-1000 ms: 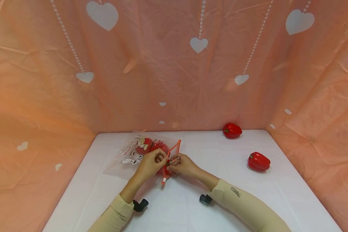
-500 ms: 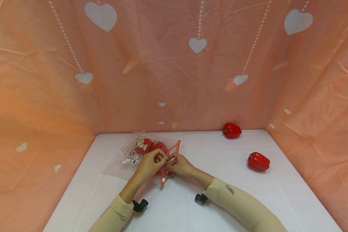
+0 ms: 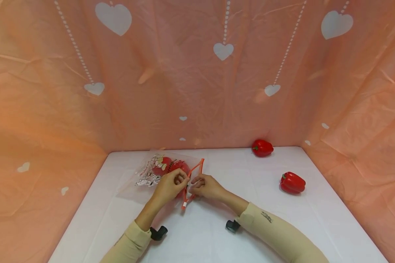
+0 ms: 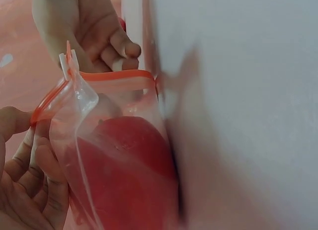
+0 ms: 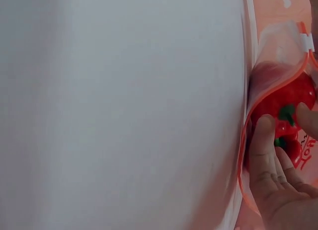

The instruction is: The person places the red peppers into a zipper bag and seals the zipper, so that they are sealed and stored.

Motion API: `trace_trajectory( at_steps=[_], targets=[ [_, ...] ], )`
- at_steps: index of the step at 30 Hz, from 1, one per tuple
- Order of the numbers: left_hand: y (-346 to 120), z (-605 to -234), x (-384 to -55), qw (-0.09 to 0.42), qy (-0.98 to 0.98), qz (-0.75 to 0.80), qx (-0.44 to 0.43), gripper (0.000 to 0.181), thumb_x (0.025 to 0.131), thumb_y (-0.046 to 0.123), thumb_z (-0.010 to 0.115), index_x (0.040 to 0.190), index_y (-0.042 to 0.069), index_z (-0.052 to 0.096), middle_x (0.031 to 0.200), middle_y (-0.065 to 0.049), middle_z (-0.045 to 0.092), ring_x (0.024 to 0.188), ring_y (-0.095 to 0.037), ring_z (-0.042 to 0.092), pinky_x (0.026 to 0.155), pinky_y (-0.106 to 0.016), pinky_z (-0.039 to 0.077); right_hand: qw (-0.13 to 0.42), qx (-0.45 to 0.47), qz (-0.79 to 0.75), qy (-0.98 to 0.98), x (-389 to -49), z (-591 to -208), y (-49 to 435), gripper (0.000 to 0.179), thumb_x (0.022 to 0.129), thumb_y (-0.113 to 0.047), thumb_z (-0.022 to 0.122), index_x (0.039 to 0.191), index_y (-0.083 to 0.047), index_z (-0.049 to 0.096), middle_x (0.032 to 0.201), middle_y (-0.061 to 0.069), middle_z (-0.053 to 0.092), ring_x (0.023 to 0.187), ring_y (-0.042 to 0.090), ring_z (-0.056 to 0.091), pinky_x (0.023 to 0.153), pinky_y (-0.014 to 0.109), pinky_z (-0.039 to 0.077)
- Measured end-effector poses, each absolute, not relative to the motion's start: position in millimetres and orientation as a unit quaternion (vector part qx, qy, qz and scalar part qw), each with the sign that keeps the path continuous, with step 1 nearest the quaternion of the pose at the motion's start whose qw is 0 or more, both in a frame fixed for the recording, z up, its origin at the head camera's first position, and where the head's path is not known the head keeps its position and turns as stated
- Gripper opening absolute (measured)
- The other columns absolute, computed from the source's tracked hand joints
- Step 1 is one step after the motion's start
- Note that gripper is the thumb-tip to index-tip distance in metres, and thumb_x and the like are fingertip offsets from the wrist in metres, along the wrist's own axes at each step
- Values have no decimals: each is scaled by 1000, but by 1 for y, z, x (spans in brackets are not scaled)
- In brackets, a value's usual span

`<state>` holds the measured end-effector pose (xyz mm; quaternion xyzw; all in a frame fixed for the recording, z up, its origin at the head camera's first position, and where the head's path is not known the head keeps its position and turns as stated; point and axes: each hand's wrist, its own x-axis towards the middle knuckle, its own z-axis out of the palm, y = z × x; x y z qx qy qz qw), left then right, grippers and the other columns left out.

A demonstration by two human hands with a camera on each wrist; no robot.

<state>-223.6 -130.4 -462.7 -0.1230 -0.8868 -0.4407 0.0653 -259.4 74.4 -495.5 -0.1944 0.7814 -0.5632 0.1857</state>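
Note:
A clear plastic zipper bag (image 3: 133,188) with printed figures lies at the table's left-centre, its orange-edged mouth (image 4: 119,75) spread apart and facing right. Thumb and fingertips of the left hand (image 3: 169,185) pinch the orange edge. At the mouth is the right hand (image 3: 209,187), thumb and fingers parted, with no object between them. In the right wrist view its fingertips reach into the opening, close to a red bell pepper (image 5: 293,93) with a green stem. Another red pepper (image 5: 293,149) shows behind it inside. A white slider (image 4: 68,63) sits on the orange zipper.
Two more red bell peppers lie on the white table (image 3: 250,233): one (image 3: 262,148) by the back edge, one (image 3: 293,183) at the right. Orange curtains with white hearts (image 3: 223,51) enclose the back and sides. Dark wrist cameras (image 3: 158,233) hang under both forearms.
The right hand pushes a red bell pepper left into the bag's mouth, then draws back slightly right, its fingers parting from it. The left hand stays pinching the orange edge.

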Motion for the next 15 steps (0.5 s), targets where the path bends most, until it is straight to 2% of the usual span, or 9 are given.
trace_trajectory(
  at_steps=[2,10,15],
  targets=[
    [-131,-463,-223,67,-888,-439,-122,10,99,15,79,95,16,70,79,7,68,70,-10,59,62,-26,46,184,-203,-558,783,-259,-495,79,33,96,-7,80,121,8,65,94,12,78,74,18,73,65,29,58],
    [-133,-463,-222,66,-885,-446,-117,10,99,15,79,95,16,70,79,7,69,71,-10,60,64,-26,47,175,-213,-551,787,-253,-487,103,33,98,-5,77,123,10,61,96,15,75,76,36,77,67,41,63],
    [-134,-463,-222,65,-884,-449,-117,10,99,14,79,95,15,70,79,6,69,71,-10,59,64,-26,46,134,-230,-514,815,-248,-480,122,34,96,-9,80,120,8,64,98,12,75,79,23,75,70,33,60]
  ],
)
